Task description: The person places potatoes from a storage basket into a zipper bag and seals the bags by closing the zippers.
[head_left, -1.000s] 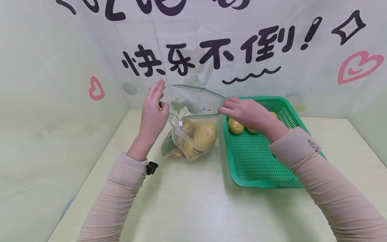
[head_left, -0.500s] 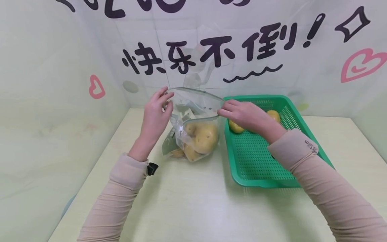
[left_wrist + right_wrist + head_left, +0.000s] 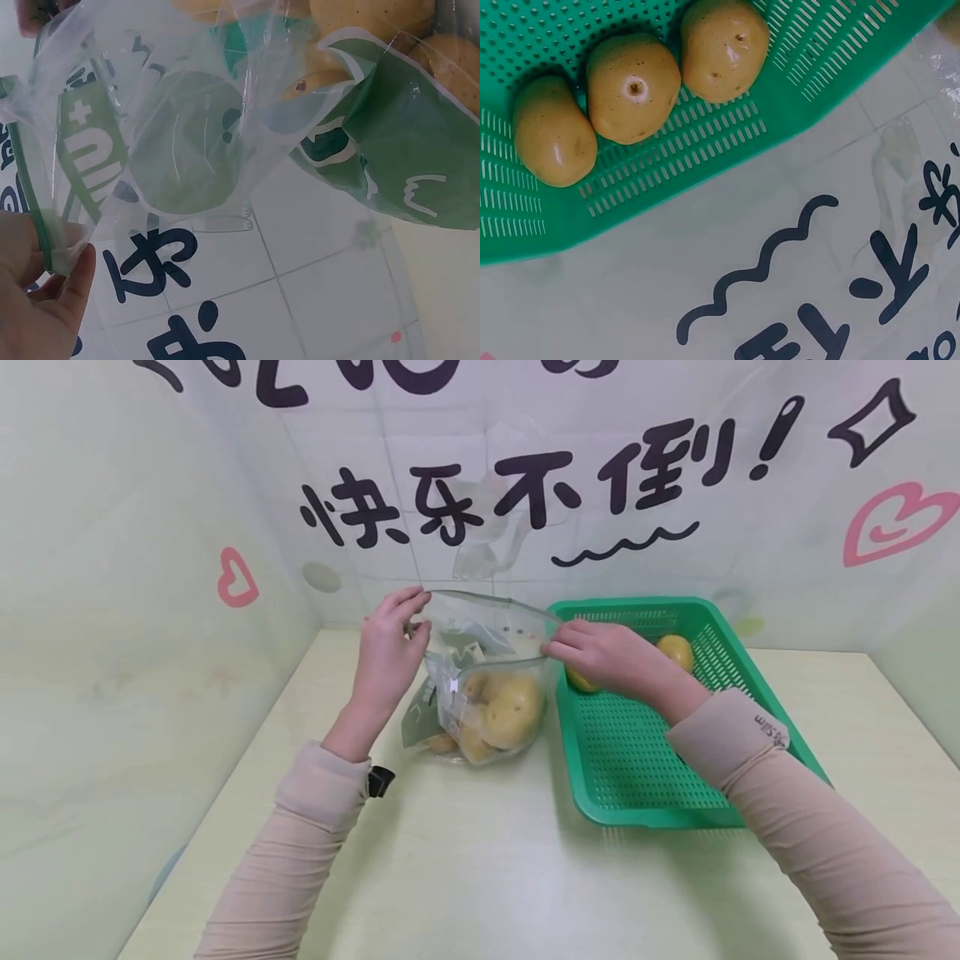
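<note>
A clear zip bag (image 3: 420, 717) with green print stands on the table, its mouth spread apart. Several potatoes (image 3: 516, 710) lie inside it, and a white zip slider (image 3: 453, 685) sits on the near rim. My left hand (image 3: 388, 652) pinches the left end of the rim; in the left wrist view, its thumb and fingers (image 3: 79, 289) meet on the plastic by the green zip strip. At the opposite end, my right hand (image 3: 606, 656) pinches the rim, its fingers partly hidden. That hand is out of sight in the right wrist view.
Right of the bag stands a green plastic basket (image 3: 576, 777), reached over by the right forearm. Three potatoes (image 3: 634, 88) lie against its far side. Behind the pale table (image 3: 480, 868) rises a wall sheet (image 3: 285, 468) with black lettering and pink hearts.
My left hand has come down a little and its fingers have shifted on the rim. The bag's mouth sits slightly lower. The right hand keeps its hold, a touch lower.
</note>
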The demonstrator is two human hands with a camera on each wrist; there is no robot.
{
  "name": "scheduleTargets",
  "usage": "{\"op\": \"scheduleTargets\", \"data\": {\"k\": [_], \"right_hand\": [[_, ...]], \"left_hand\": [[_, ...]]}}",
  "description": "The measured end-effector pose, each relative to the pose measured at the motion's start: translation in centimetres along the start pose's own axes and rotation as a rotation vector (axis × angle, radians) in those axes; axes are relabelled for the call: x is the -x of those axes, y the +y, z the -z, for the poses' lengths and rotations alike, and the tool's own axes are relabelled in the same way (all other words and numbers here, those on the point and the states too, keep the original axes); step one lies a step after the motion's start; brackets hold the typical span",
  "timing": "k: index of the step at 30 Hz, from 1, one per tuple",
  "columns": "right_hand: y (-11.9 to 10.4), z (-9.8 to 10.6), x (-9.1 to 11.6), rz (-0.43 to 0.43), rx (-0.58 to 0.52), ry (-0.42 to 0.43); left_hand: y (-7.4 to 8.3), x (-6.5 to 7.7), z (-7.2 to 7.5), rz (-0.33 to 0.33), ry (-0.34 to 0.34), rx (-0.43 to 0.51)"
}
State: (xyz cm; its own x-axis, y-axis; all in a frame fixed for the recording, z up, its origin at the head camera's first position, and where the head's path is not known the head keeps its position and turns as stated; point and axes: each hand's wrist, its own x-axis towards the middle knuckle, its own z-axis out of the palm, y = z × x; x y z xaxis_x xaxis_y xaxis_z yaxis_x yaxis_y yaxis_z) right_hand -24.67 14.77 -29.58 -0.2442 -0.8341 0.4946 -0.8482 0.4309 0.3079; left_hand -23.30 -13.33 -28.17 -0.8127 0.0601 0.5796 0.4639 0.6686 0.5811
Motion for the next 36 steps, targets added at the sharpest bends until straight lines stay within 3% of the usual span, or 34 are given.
{"op": "scheduleTargets", "data": {"k": [12, 24, 36], "right_hand": [[0.2, -0.8, 0.8, 0.058, 0.000, 0.124], [0.7, -0.7, 1.4, 0.063, 0.015, 0.166], [2.2, 0.4, 2.9, -0.089, 0.019, 0.107]], "left_hand": [[-0.5, 0.1, -0.5, 0.045, 0.024, 0.066], [-0.8, 0.2, -0.7, 0.069, 0.031, 0.078], [-0.9, 0.4, -0.9, 0.050, 0.056, 0.084]]}}
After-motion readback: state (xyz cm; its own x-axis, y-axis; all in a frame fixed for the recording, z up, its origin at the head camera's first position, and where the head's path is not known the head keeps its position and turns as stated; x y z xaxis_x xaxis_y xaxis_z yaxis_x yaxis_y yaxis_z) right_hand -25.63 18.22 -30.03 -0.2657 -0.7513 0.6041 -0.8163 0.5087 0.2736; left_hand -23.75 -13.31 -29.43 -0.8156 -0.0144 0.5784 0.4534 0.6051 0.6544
